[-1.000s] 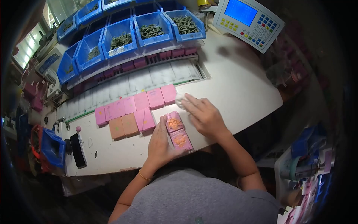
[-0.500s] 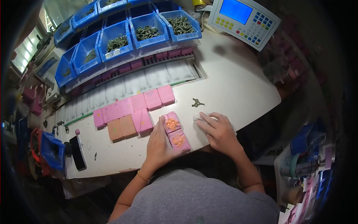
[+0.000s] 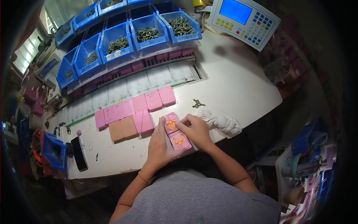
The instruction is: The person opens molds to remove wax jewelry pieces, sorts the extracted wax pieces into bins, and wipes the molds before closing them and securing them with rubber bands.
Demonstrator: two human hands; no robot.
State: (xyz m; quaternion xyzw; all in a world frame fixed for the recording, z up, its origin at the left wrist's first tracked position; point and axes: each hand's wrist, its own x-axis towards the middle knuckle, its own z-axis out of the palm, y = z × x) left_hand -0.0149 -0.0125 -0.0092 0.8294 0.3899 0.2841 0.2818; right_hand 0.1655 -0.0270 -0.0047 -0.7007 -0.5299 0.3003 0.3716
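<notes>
A pink two-part mould (image 3: pixel 180 145) lies spread on the table near its front edge, with orange knobbly pieces (image 3: pixel 179 140) set in both halves. My left hand (image 3: pixel 158 143) braces the mould, fingers along its left side and thumb at the lower end. Over the upper half, my right hand (image 3: pixel 194 130) has its fingers pinched together at the orange piece (image 3: pixel 171 124); the fingertips partly cover it. A twisted white cloth (image 3: pixel 223 124) lies right of that hand. Behind it sits a small three-armed metallic-looking part (image 3: pixel 198 103).
Pink blocks (image 3: pixel 140 102) and tan blocks (image 3: pixel 128 127) stand in rows left of my hands. Blue bins (image 3: pixel 149 31) of small greenish pieces line the back. A keypad console (image 3: pixel 244 22) stands at back right, a phone (image 3: pixel 79 154) at left.
My right hand has let go of the white cloth and moved left onto the orange piece in the mould's upper half. The left hand stays against the mould.
</notes>
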